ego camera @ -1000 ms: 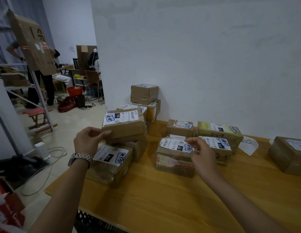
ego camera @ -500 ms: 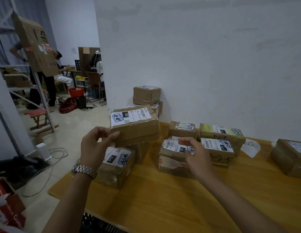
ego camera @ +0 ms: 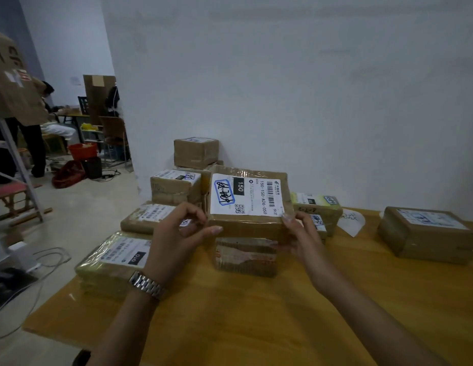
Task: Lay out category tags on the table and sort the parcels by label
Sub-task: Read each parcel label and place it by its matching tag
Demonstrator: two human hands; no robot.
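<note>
Gripping a brown parcel at its near corners, the left hand and right hand curl fingers and thumbs round its edges, label tilted toward the camera, above the wooden table. Stacked parcels sit at its 9 o'clock; a handwritten paper tag lies at 3 o'clock.

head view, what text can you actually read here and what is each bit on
"150": black patch on the label of the held parcel, gripped by the left hand and the right hand.
"150-150-A26-050": same label, beside the barcode.
"010": black patch on the front-left parcel, seen upside down.
Too blurred to read: the blue handwriting on the held parcel's label, the paper tag, the other parcels' labels.
</note>
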